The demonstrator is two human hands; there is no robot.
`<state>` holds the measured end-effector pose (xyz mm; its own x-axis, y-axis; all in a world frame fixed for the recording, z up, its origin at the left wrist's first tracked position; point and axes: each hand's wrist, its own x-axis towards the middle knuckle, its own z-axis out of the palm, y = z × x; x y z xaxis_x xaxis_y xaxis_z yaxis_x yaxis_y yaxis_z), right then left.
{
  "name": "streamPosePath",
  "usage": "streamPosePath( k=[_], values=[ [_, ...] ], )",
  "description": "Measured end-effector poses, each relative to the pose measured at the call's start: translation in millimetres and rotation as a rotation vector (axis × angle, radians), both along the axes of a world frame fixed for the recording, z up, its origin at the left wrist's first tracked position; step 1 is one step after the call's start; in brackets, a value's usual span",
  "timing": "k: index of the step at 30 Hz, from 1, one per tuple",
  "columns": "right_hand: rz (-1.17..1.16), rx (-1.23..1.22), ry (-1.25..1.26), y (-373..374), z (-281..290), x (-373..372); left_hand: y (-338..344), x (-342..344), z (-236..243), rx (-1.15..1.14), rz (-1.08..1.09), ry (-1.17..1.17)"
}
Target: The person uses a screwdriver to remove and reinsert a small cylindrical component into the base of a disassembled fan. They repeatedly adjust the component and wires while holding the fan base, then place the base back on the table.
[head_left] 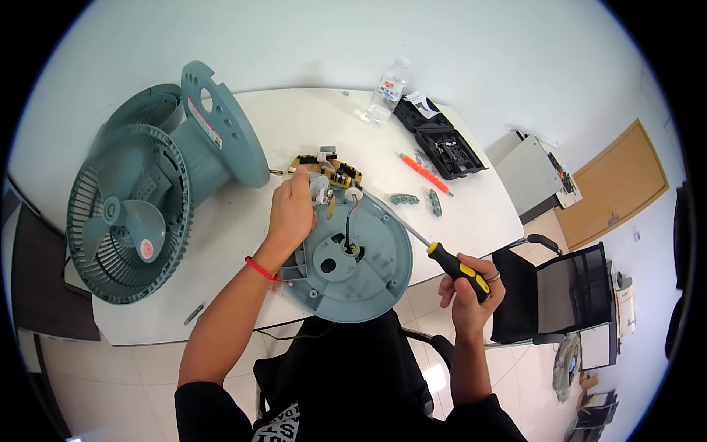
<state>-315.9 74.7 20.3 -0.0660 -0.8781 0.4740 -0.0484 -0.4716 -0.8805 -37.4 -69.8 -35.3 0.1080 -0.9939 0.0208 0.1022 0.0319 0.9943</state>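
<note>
My right hand (473, 300) is closed round the black and yellow handle of a long screwdriver (446, 259). Its shaft slants up and left, the tip end close to a brown circuit board (343, 175) and a small white round part (353, 194). My left hand (289, 212) pinches a small silver motor (319, 187) beside the board; part of the motor is hidden behind the fingers. Below them a round grey-green fan base (368, 269) lies with its inside up near the table's front edge, and a dark wire rises from its centre.
A grey-green fan (131, 214) lies at the left. At the back right are a clear bottle (388, 91), an open black tool case (446, 146) and an orange screwdriver (426, 174). Small grey parts (404, 199) lie nearby. A black chair (552, 295) stands right.
</note>
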Motion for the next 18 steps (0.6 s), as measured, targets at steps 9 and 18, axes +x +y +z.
streamPosePath(
  k=[9,18],
  values=[
    [0.000,0.082,-0.017,5,-6,5,5,-4,3,-0.004,0.018,-0.053],
    [0.002,0.103,-0.002,0,-13,10,4,-5,3,-0.008,0.010,-0.050]
  ],
)
